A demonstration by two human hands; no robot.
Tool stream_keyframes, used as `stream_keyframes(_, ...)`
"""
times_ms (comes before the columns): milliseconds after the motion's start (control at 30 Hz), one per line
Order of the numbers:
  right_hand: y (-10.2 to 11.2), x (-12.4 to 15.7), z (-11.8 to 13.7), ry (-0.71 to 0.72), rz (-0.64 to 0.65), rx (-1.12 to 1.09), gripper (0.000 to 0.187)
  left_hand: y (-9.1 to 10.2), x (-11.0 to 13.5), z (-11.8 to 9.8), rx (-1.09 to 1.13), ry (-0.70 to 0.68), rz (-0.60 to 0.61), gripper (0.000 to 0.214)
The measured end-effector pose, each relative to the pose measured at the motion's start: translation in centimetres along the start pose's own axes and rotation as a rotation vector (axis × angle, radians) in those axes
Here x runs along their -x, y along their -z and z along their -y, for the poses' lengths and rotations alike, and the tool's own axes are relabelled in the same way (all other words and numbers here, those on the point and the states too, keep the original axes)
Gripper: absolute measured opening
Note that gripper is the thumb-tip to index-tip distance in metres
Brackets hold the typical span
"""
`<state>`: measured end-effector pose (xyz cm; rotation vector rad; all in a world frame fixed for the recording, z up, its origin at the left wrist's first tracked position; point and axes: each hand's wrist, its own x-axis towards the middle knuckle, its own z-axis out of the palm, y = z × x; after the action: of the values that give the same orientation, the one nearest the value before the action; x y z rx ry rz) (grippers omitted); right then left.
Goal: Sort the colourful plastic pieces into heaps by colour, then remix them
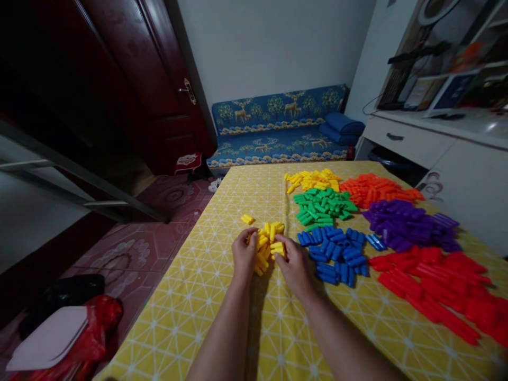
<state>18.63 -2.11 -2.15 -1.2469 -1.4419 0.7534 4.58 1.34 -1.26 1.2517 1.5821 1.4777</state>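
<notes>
Small yellow plastic pieces (261,260), tube-like and partly joined side by side, lie in a pile between my hands. At the pile's left side, my left hand (243,256) has its fingers curled, with a bit of yellow showing between thumb and forefinger. On the right, my right hand (293,260) pinches a small cluster of yellow pieces (279,248) between thumb and fingers. A separate yellow piece (247,219) lies just beyond my left hand. My fingers hide part of the pile.
To the right lie heaps of similar pieces: blue (335,251), green (323,206), yellow (317,179), orange (377,189), purple (408,222) and red (436,283). A yellow patterned cloth (190,312) covers the table. Behind it stands a blue sofa (273,145); a white cabinet (464,180) is at right.
</notes>
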Motion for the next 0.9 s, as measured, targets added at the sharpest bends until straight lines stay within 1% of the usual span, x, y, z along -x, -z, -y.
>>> stream_keyframes(100,-0.1,0.1,-0.1,-0.004,0.011,-0.062,0.047,-0.1,0.1,-0.2,0.188,0.060,0.001,0.027)
stream_keyframes(200,-0.1,0.2,0.3,0.044,0.016,-0.076,0.052,-0.1,0.2,-0.6,0.306,0.123,0.028,0.031)
stream_keyframes(333,-0.1,0.1,1.1,0.117,0.049,-0.048,0.051,-0.4,0.4,-1.0,0.368,0.169,0.109,0.033)
stream_keyframes(433,-0.1,0.0,1.2,0.135,0.047,-0.045,0.049,-0.7,0.6,-1.2,0.383,0.172,0.160,0.033)
stream_keyframes(533,-0.1,-0.1,1.2,0.128,0.014,-0.054,0.048,-0.8,0.7,-1.4,0.384,0.177,0.142,0.033)
stream_keyframes(600,0.0,-0.1,1.3,0.115,0.006,-0.050,0.044,-0.8,0.8,-1.5,0.402,0.205,0.133,0.035)
stream_keyframes(700,0.4,-0.1,1.4,0.059,-0.025,-0.024,0.029,-0.8,0.8,-1.5,0.459,0.266,0.118,0.040)
stream_keyframes(767,0.5,-0.1,1.1,0.003,-0.065,-0.019,0.022,-0.6,0.8,-1.5,0.485,0.306,0.072,0.044)
stream_keyframes(833,0.5,-0.1,0.7,-0.028,-0.100,-0.045,0.025,-0.4,0.8,-1.7,0.527,0.348,0.029,0.047)
stream_keyframes(900,0.4,-0.1,0.2,-0.035,-0.115,-0.085,0.031,-0.1,0.7,-1.9,0.663,0.408,0.045,0.049)
